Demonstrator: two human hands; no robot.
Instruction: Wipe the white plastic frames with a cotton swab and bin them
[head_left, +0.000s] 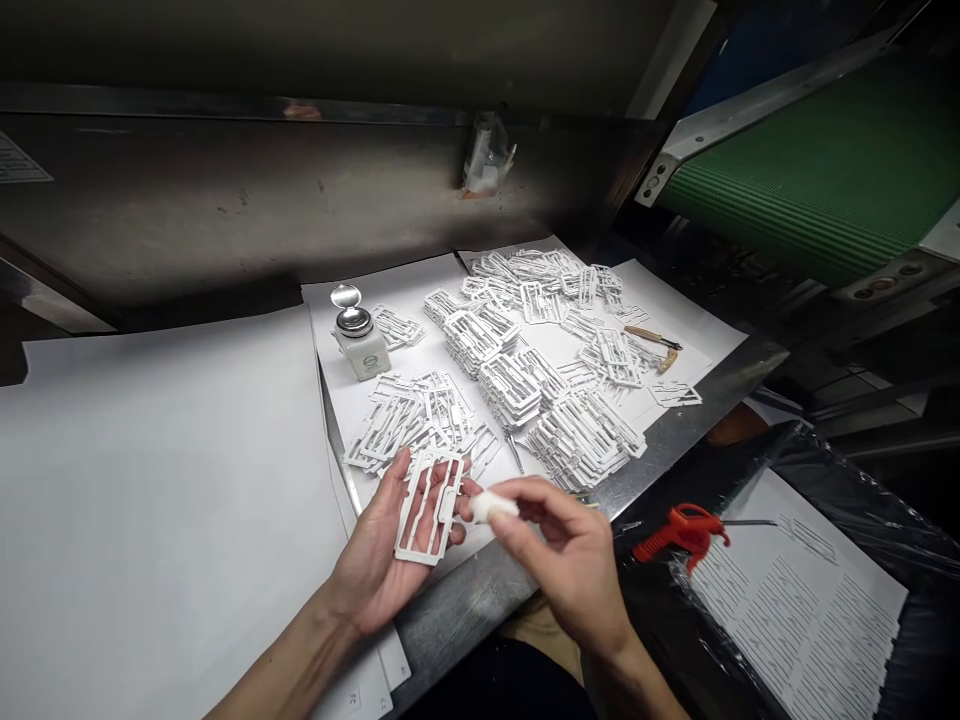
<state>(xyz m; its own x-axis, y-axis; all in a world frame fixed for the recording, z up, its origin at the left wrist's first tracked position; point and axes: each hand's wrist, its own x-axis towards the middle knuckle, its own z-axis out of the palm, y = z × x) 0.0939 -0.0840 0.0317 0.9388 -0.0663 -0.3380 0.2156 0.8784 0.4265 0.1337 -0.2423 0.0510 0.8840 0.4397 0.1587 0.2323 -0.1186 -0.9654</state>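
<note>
A white plastic frame (429, 506) with long slots rests in my left hand (379, 560), whose fingers curl around its edges. Between the thumb and fingers of my right hand (566, 550) is a small white wad (493, 505), perhaps cotton or cloth, close to the frame's right edge. A loose pile of similar frames (420, 420) lies just beyond my left hand. Several neat stacks of frames (510, 388) stand in the middle of the papered table. Near the left of the paper is a white dispenser bottle (364, 345) with its metal lid flipped up.
A red air blow gun (686, 535) lies at the right on black plastic beside a tray of slotted white parts (802, 600). A wooden-handled tool (652, 338) sits on the far right of the paper. A green conveyor belt (825, 170) overhangs the upper right.
</note>
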